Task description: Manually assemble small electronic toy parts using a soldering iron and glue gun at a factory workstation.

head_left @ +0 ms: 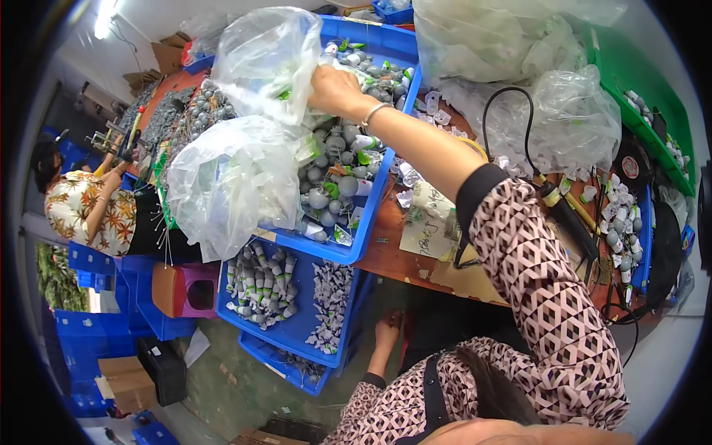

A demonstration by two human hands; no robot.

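My right hand [335, 90] reaches over a large blue tray [348, 256], its fingers closed on the crumpled edge of a clear plastic bag [267, 55]. White and green bits show through the bag by my fingers. A second crumpled clear bag [230, 185] lies across the tray's left side. Grey round bulb-like pieces [334, 174] with white and green ends fill much of the tray. My left hand [388, 328] is low, below the table edge, beside something reddish; its fingers are too small and dark to read.
Below stands another blue tray [304, 337] of bulb-like pieces and small white parts. A black-handled tool with a cord [567, 219] lies on the table [386, 237] at right. Large plastic bags [504, 44] and a green bin [645, 126] stand behind. Another person [89, 208] works at far left.
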